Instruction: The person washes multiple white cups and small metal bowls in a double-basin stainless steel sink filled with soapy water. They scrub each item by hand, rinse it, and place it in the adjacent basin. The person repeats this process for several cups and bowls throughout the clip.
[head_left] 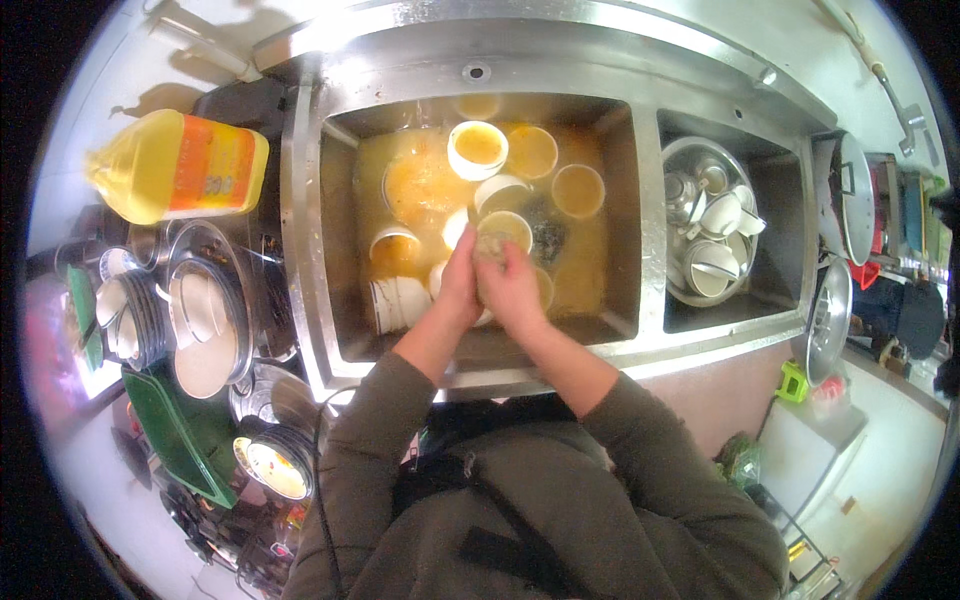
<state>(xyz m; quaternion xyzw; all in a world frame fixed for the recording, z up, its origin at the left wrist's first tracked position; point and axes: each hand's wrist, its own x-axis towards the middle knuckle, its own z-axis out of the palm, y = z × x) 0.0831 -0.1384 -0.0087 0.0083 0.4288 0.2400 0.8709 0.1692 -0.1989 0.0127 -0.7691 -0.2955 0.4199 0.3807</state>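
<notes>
Over the left sink basin (620, 240), filled with cloudy yellow-orange water, my two hands are pressed together. My left hand (461, 284) is closed, its fingers partly hidden by the right. Closed too, my right hand (510, 288) grips a small crumpled beige wad (492, 245), perhaps a cloth; the left hand touches it or lies right beside it. Just beyond the fingertips is a white bowl (512, 226). A white bowl with orange liquid (479, 146) sits farther back. Several more bowls lie in the water, among them one at right (578, 190) and a tilted one at left (396, 247).
The right basin holds a metal bowl (680, 150) of white cups and dishes. A yellow jug (190, 165) stands left of the sink, near stacked plates (205, 305). Below these are a green tray (175, 435) and more dirty plates (277, 470). Metal lids (829, 320) lean at right.
</notes>
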